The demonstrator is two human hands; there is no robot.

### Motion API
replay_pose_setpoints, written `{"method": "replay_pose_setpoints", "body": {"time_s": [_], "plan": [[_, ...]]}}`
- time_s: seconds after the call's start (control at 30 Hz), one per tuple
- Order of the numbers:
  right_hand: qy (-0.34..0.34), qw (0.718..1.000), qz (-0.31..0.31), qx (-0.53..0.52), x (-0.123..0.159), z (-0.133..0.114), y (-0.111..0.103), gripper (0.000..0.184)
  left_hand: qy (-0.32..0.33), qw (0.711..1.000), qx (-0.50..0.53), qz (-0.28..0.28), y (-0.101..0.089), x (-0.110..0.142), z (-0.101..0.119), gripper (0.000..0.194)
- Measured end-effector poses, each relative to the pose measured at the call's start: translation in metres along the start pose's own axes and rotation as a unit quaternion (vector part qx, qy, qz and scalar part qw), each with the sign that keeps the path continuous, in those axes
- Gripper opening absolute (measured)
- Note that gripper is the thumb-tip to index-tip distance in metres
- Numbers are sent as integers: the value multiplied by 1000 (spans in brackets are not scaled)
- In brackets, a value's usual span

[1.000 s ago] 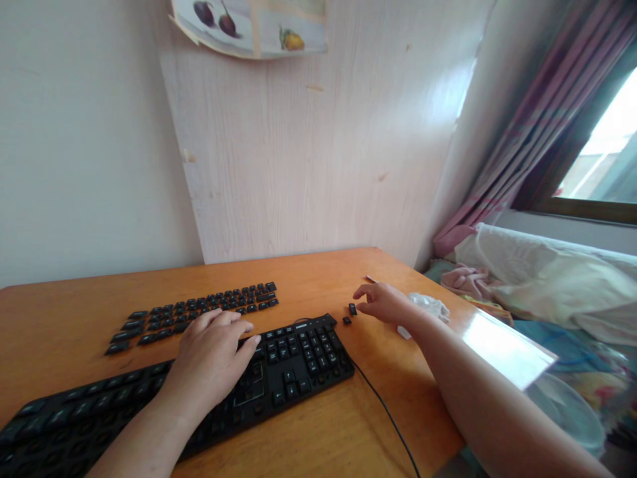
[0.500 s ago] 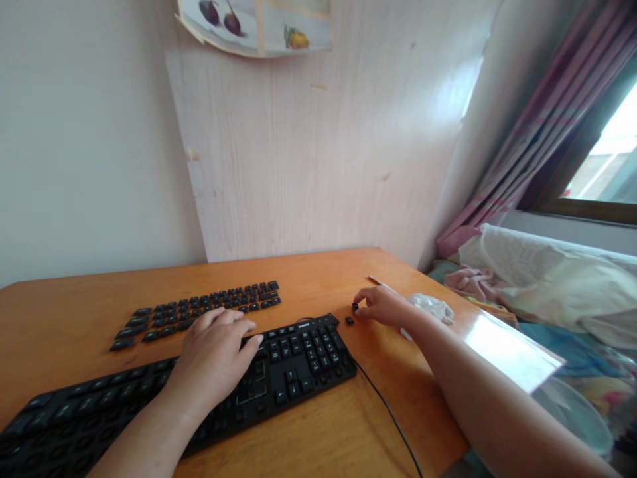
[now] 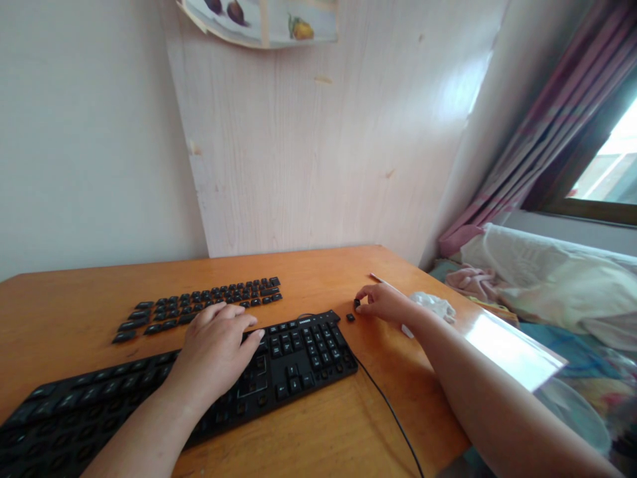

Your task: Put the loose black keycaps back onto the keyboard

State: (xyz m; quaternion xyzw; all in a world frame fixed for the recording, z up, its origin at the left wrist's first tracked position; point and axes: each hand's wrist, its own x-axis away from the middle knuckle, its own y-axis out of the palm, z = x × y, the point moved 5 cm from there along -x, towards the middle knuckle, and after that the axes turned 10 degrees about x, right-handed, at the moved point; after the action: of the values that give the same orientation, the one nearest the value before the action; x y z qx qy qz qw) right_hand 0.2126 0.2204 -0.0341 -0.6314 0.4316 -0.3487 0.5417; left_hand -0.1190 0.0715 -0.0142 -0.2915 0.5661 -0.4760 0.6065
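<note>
A black keyboard (image 3: 293,358) lies across the desk, many of its key sockets bare on the left and middle. My left hand (image 3: 216,345) rests over its upper middle, fingers spread and apart, hiding part of the board. To the right of the keyboard, my right hand (image 3: 381,302) pinches a small black keycap (image 3: 357,303) between thumb and fingertips, just above or on the desk. Close by, a second loose keycap (image 3: 350,318) lies on the wood. Beyond my left hand, loose keycaps (image 3: 213,295) are laid out in rows.
Near my right wrist are a crumpled white tissue (image 3: 432,307) and a thin pencil-like stick (image 3: 381,279). A white sheet (image 3: 515,352) lies at the desk's right edge. The keyboard cable (image 3: 391,408) runs toward the front edge. Bedding (image 3: 552,279) is piled beyond the desk (image 3: 318,438).
The whole view has shifted slightly. Both hands stay almost where they were, the right still pinching the keycap.
</note>
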Motion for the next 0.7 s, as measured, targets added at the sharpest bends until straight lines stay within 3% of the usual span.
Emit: {"method": "replay_pose_setpoints", "body": {"time_s": [0.13, 0.3, 0.47, 0.7], "plan": [[-9, 999, 14, -27, 5, -6, -9, 39, 1, 1000, 0, -2, 1, 0, -1, 37], [-88, 992, -12, -92, 36, -47, -30, 43, -1, 1000, 2, -3, 1, 0, -2, 37], [-200, 978, -42, -43, 73, -90, -44, 35, 3, 1000, 14, -2, 1, 0, 0, 38], [-226, 972, -58, 39, 95, -105, -47, 31, 6, 1000, 23, 11, -3, 0, 3, 38]]}}
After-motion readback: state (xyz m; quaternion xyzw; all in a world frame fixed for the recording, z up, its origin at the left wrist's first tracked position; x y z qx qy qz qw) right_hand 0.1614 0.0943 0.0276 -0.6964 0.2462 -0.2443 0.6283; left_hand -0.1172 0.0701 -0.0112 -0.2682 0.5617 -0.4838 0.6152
